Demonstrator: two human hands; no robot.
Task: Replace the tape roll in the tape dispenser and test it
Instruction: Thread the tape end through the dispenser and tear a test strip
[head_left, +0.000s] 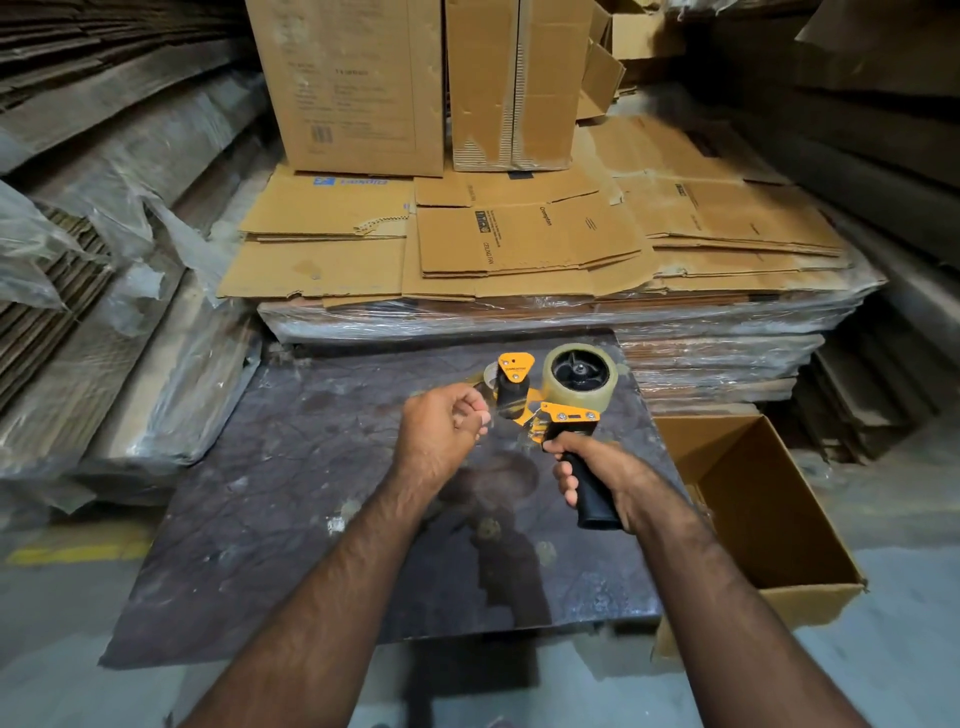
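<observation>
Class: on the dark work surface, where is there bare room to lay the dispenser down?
The dark work surface is bare along its left half, left of the left hand. The middle near edge lies under the forearms. The far right is crowded by the tape dispenser, held by the right hand; the open cardboard box borders that side.

A dark mottled tabletop (291, 467) fills the centre. At 12 o'clock, flattened cardboard sheets (519, 244) lie on a plastic-wrapped stack under upright cartons (353, 83). At 3 o'clock an open cardboard box (753, 499) stands on the grey floor (62, 613)
</observation>
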